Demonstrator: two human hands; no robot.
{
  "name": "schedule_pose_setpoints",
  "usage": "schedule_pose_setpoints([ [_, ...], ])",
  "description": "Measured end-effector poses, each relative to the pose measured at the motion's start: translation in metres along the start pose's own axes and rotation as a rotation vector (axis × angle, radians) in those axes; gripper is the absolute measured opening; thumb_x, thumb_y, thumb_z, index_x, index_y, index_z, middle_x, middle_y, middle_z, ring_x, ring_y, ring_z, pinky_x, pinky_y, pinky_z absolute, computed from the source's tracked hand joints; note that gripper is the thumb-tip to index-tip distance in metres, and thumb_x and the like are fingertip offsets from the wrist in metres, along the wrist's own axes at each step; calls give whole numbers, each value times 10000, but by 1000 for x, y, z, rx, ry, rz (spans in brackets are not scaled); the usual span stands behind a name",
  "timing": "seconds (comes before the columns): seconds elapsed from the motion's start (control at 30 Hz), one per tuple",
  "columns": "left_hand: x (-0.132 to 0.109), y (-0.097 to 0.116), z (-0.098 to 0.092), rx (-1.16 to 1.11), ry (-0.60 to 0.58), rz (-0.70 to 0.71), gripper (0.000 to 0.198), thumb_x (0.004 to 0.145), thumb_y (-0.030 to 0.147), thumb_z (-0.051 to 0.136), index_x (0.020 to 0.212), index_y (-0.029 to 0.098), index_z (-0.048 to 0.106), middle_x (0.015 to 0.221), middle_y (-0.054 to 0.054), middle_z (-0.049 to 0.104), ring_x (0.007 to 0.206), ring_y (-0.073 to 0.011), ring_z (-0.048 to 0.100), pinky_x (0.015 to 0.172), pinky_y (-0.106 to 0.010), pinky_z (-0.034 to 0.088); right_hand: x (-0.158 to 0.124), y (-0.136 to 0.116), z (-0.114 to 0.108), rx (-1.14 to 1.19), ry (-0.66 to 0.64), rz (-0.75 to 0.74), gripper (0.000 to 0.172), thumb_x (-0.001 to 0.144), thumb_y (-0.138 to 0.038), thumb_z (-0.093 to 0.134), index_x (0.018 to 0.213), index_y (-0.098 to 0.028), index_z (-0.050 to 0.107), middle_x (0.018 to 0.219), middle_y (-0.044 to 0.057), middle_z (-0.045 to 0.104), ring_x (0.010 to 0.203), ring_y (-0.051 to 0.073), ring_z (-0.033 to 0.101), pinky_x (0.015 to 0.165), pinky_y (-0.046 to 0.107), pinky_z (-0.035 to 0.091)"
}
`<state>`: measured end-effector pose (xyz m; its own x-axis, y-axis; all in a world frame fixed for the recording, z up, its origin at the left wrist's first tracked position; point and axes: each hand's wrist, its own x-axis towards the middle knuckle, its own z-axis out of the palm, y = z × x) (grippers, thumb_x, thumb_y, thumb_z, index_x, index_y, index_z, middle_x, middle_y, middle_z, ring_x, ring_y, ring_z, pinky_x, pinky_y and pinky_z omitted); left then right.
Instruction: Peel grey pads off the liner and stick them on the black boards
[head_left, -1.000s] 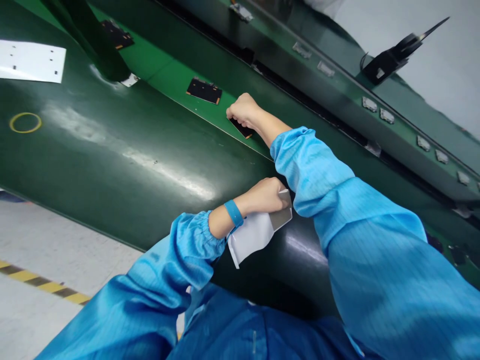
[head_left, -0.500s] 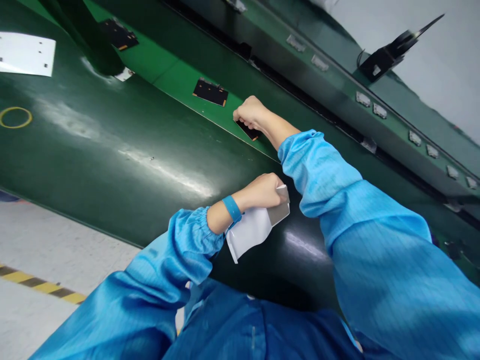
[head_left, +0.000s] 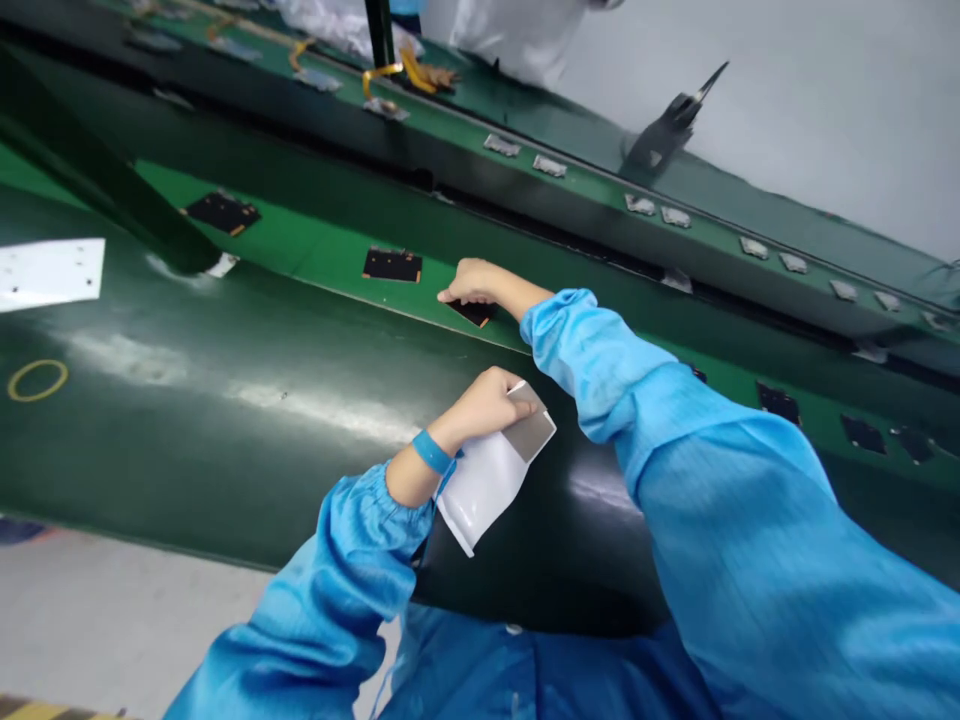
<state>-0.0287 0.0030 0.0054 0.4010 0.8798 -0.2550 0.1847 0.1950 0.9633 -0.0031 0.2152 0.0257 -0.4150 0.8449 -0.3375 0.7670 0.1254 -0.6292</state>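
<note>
- The dark flat panel (head_left: 471,312) is seen on the green conveyor belt (head_left: 315,258), its long axis along the belt, under the flattened, unclosed right hand (head_left: 474,284).
- A white pouch (head_left: 480,490) is gripped by the left hand (head_left: 487,405), nearer the body.

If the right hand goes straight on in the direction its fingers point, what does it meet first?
Probably the next dark flat piece on the green belt, left of the right hand; depth is unclear.

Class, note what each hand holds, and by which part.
Left hand grips the white sheet by its upper end. Right hand holds nothing; its fingers lie flat on a dark panel.
</note>
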Motion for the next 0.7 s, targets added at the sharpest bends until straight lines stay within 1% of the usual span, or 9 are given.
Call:
schedule_pose_setpoints([
  [0.07,1,0,-2,10,32,-5,263,736,417,743,678,167,689,675,-2,663,659,-159,581,606,-261,413,-22,12,-4,-52,62,34,459,858,-297,921,585,-190,568,480,0,483,502,138,473,509,277,339],
  [0.1,1,0,-2,14,49,-9,269,731,422,739,671,167,678,674,-2,655,663,-159,575,603,-259,407,-34,20,-5,-5,95,39,470,926,-343,861,597,-194,561,484,-13,470,487,120,436,498,270,310],
  [0.17,2,-1,-2,15,88,-16,262,724,417,734,674,167,675,688,-3,655,673,-158,572,601,-256,397,-61,38,-6,244,144,23,437,1030,-335,722,649,-198,559,489,-45,440,452,92,358,470,254,243],
  [0.27,4,-2,-1,-15,156,-12,266,720,425,744,708,163,701,712,-5,675,679,-154,572,610,-254,400,-107,71,-8,644,192,38,332,1051,-265,613,733,-210,539,514,-76,432,434,81,304,451,234,190],
  [0.33,5,-2,-2,-41,223,-1,289,726,444,754,718,158,708,707,-7,675,675,-152,566,616,-256,401,-139,92,-7,773,254,32,256,1003,-258,627,766,-218,539,550,-77,449,451,83,323,457,223,206],
  [0.47,5,0,-7,-87,368,15,347,728,487,796,719,150,714,701,-17,679,663,-152,555,611,-259,403,-191,122,8,622,371,-173,88,889,-306,719,893,-229,677,792,9,640,655,137,539,555,253,389],
  [0.53,5,1,-9,-95,411,8,363,717,496,823,746,144,739,721,-25,701,668,-154,563,615,-260,415,-207,128,19,525,393,-252,126,901,-327,706,997,-247,717,963,56,713,788,181,613,646,296,475],
  [0.6,5,2,-9,-83,424,-5,367,709,493,840,767,140,760,734,-31,719,670,-153,569,617,-258,419,-215,129,26,516,410,-260,152,945,-348,661,1062,-264,707,1048,75,728,872,211,650,726,331,532],
  [0.7,6,3,-8,-53,418,-24,365,707,494,847,768,142,770,731,-31,724,657,-148,560,607,-254,411,-212,126,26,595,420,-241,127,967,-350,639,1053,-268,682,1008,67,699,901,217,659,785,332,562],
])
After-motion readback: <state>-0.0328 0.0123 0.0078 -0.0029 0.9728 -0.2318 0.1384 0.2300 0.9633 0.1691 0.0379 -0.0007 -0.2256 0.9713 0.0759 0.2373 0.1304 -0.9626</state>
